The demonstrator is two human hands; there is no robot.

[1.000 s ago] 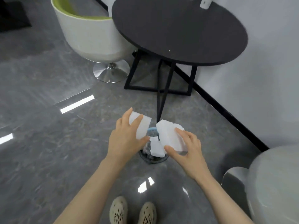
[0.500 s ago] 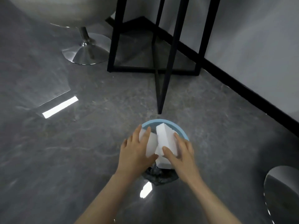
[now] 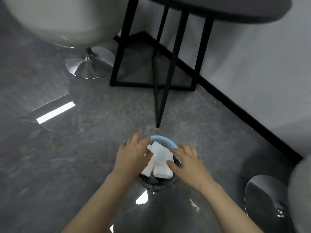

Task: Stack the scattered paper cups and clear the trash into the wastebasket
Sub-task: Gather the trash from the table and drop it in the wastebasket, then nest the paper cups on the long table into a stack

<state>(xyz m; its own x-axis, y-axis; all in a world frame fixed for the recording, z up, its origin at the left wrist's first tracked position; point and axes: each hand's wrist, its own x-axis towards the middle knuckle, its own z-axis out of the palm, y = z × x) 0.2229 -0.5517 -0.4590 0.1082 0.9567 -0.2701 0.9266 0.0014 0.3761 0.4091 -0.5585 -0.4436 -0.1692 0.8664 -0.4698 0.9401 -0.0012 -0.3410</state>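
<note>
Wastebasket [image 3: 165,140] mostly hidden behind both hands and white pieces [image 3: 161,158], table top [image 3: 227,10] cut by upper edge, chair shell [image 3: 58,19] cropped top-left, blurred chair [image 3: 301,190] at right edge

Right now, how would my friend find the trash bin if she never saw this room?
Find the black table frame by the grey wall. On the floor in front of its nearest leg stands the small wastebasket, between the left hand and right hand. Only it has a light blue rim and white foam blocks inside.
</note>
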